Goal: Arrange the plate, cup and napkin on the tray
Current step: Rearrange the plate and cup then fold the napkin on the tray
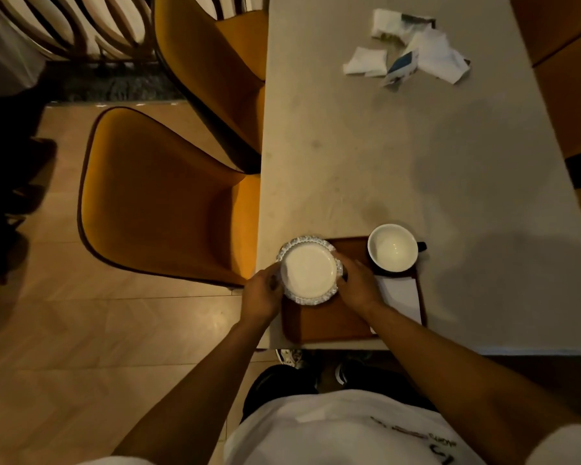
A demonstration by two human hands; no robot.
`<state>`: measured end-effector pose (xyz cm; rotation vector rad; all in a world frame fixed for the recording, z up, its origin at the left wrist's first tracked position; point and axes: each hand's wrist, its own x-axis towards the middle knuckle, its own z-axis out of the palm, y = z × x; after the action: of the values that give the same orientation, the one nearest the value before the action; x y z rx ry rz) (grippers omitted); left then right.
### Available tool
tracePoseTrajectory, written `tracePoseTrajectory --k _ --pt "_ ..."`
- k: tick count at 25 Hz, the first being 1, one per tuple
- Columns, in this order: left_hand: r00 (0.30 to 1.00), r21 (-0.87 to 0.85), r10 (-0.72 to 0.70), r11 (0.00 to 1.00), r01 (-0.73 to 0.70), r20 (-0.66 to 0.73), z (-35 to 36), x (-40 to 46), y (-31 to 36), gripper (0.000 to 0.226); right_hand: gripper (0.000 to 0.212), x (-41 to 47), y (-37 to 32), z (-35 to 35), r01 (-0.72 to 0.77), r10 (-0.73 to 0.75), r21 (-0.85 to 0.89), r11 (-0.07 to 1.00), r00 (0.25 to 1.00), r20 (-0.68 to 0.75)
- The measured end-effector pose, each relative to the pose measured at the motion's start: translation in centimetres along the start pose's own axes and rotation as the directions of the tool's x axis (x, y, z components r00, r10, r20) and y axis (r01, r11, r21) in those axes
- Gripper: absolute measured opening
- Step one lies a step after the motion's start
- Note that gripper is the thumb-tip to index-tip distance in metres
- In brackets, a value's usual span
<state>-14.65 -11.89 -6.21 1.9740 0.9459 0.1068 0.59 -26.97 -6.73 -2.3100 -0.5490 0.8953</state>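
Observation:
A brown tray [322, 322] lies at the near edge of the table. Over its far left corner is a small white plate [308, 270] with a patterned rim, and both hands grip it. My left hand [261, 293] holds the plate's left edge, my right hand [358, 283] its right edge. A white cup [393, 248] with a dark outside and handle stands on the tray's far right corner. A white folded napkin [404, 297] lies on the tray's right side, partly hidden by my right forearm.
The pale table [366, 146] stretches away from me. Crumpled tissues and a small packet [413, 50] lie at its far end. Two orange chairs [168, 203] stand along the table's left side, and a brown chair is at the right edge.

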Motion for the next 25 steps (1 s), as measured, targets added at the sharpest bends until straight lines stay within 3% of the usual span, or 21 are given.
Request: tracePoseTrajectory --k 6,14,25 --pt "0.993 -0.023 -0.116 0.993 0.116 0.001 0.6 -1.7 -0.3 0.040 0.055 -1.5 1.0 0.5 0.013 -0.014 0.058 0.998 1.000 0.007" --pt "0.994 -0.029 -0.112 0.993 0.111 -0.018 1.1 -4.5 -0.7 0.035 0.063 -3.4 2.1 0.3 -0.023 0.024 -0.010 1.000 0.996 0.082" --pt "0.991 -0.062 -0.130 0.990 0.128 -0.034 1.7 -6.9 -1.5 0.036 0.058 -5.6 2.9 0.6 -0.019 0.024 -0.048 0.999 0.993 0.117"
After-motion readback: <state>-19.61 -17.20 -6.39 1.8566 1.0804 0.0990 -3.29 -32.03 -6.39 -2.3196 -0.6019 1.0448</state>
